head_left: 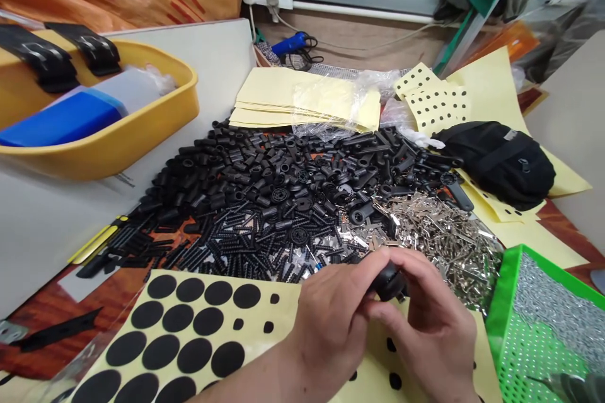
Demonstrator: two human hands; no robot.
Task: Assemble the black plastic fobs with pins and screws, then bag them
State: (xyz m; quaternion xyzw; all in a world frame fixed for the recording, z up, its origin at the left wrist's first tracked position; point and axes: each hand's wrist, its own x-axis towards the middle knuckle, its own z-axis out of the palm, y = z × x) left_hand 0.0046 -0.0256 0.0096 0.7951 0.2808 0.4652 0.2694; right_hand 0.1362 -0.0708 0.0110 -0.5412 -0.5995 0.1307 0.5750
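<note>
Holds one rounded black part clamped between left hand and right hand, above the yellow sheet, apparently partway through work on this piece, with black discs left on the sheet and black fittings and metal strips heaped loose beyond.

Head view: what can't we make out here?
In the head view:
- Black part: mostly hidden by the fingers of the left hand and right hand.
- Near yellow sheet: partly covered by hands and forearm, cut off by the bottom edge.
- Tool at lower right: blurred, cut off by the frame.
- Grey pieces in the green basket: too small to identify.
</note>
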